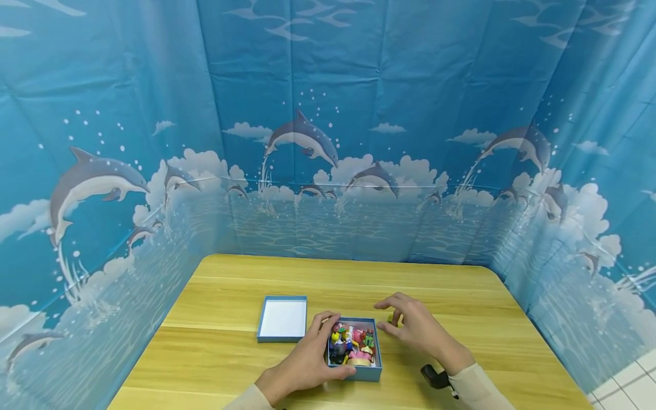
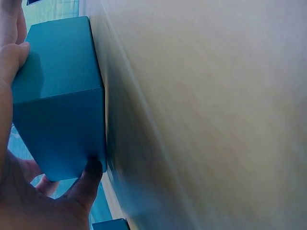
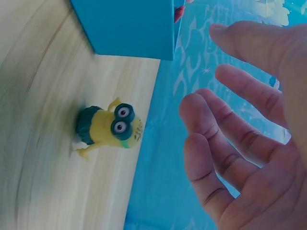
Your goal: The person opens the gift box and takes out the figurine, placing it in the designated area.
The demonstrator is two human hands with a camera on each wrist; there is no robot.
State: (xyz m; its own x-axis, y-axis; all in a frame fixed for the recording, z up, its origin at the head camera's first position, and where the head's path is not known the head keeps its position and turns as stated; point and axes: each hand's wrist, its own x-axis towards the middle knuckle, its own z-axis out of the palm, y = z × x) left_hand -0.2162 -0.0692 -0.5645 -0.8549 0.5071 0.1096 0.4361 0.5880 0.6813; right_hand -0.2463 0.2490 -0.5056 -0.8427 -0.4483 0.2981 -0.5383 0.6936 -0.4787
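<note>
A: what's the left hand (image 1: 302, 364) doing?
B: gripping the blue toy box (image 1: 355, 348) on the table (image 1: 215, 341). Right hand (image 1: 415, 327) is hovering spread and empty, just above the yellow figure (image 3: 108, 127) sitting beside it

Head view: looking forward and down from above the near edge of the light wooden table (image 1: 461, 296), far enough back to take in the whole tabletop and the blue dolphin-print backdrop (image 1: 328, 114) filling the upper two thirds of the frame.

Left wrist view: rolled sideways, very close, pressed up against the small blue cardboard box (image 2: 62, 96) at the left of the frame, tabletop (image 2: 216, 120) blurred across the right.

Right wrist view: also rolled, close and low over the table (image 3: 38, 120), facing the little yellow goggle-eyed toy figure (image 3: 108, 127) at centre left.

Shared by all three: the box (image 1: 365, 373) (image 3: 124, 24) and the tabletop.
</note>
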